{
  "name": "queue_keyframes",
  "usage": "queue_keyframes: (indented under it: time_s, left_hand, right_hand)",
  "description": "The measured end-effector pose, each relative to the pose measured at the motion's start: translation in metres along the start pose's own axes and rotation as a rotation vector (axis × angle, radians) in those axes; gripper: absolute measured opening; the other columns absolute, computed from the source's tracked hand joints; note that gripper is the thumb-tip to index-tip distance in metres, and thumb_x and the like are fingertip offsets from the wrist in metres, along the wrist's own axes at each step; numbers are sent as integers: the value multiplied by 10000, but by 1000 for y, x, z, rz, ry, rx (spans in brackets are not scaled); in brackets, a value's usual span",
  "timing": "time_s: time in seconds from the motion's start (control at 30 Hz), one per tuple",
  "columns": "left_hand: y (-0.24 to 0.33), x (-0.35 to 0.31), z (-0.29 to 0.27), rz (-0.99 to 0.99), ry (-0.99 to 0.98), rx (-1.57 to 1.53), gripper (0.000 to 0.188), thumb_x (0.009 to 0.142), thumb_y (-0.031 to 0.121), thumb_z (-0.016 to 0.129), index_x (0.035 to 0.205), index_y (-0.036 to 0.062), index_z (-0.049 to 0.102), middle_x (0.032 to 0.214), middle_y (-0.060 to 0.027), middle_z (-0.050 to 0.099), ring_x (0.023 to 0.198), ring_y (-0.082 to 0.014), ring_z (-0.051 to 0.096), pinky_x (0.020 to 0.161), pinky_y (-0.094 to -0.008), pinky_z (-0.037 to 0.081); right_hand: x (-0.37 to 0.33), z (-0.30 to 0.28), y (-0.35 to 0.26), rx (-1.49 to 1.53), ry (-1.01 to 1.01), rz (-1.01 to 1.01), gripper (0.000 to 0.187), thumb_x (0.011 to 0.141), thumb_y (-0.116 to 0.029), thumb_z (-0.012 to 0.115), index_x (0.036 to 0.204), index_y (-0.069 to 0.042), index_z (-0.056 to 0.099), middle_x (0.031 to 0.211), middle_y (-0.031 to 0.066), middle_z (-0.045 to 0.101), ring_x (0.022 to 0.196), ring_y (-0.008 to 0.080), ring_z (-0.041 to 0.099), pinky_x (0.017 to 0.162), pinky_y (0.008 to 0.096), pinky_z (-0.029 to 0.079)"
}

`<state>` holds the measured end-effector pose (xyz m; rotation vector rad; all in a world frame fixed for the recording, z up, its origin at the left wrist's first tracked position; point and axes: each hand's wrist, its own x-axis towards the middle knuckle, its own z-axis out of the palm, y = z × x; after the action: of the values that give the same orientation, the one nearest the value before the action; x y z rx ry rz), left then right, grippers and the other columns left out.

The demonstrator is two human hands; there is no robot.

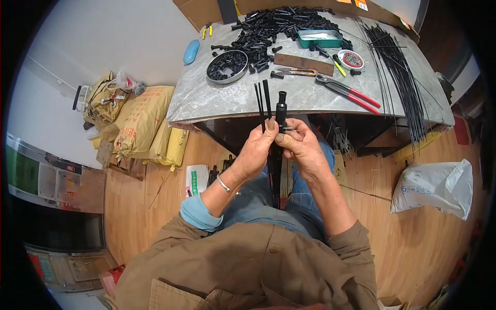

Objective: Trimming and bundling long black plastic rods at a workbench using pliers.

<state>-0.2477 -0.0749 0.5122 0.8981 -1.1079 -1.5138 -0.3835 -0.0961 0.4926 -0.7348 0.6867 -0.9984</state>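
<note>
Wood flooring (385, 227) shows around a grey tabletop (201, 98). At far left, sacks (150, 111) are piled near the wall. A blue case (191, 51) lies left of a round tin (227, 81) of black parts (228, 64). Before the near edge, the left hand (253, 152) has its grip closed on thin black rods (267, 98); just beside them, a black tube (281, 111) stands upright, the right hand's (307, 150) grip closed about its lower end. Farther right lie red-handled cutters (356, 98), long rods (400, 67) and, on the floor, a white bag (434, 188).

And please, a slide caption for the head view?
Fingers hold slim black rods and a black cylindrical piece near a grey table.
</note>
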Motion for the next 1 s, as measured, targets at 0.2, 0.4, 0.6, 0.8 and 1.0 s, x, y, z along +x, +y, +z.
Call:
queue_keyframes:
  time_s: [0.2, 0.4, 0.6, 0.8, 1.0]
  left_hand:
    - [-24, 14, 1, 180, 303, 159, 462, 986, 464, 429, 990, 25, 574, 790, -10, 567, 665, -68, 500, 579, -223, 430]
    - [-22, 11, 8, 197, 251, 187, 428, 990, 446, 423, 975, 37, 550, 650, 35, 465, 534, -42, 423, 461, -195, 348]
    - [-18, 8, 16, 174, 292, 204, 441, 988, 454, 417, 990, 26, 524, 639, 23, 446, 529, -51, 420, 468, -204, 351]
    - [-19, 8, 15, 189, 258, 191, 452, 991, 462, 398, 1005, 23, 505, 640, 11, 438, 535, -63, 417, 482, -205, 357]
    - [-24, 5, 24, 184, 212, 158, 409, 993, 433, 418, 1021, 30, 488, 666, 12, 442, 546, -59, 414, 487, -197, 356]
  right_hand:
    - [-1, 13, 2, -259, 174, -286, 404, 827, -147, 726, 1121, 33, 515, 866, 40, 606, 665, 81, 563, 557, 217, 464]
    - [-4, -1, -14, -629, 164, -318, 203, 875, -146, 669, 945, 31, 601, 818, 58, 640, 693, 100, 608, 633, 240, 516]
    - [-14, 12, -2, -753, 314, -531, 136, 873, -97, 616, 811, 18, 577, 748, 89, 603, 606, 162, 605, 581, 297, 482]
    - [-19, 4, 1, -868, 350, -707, 127, 883, -75, 584, 803, 20, 556, 781, 117, 590, 673, 249, 592, 635, 357, 468]
    - [0, -24, -14, -317, -12, -230, 212, 955, -226, 550, 838, -50, 577, 731, -9, 553, 684, 73, 495, 632, 230, 413]
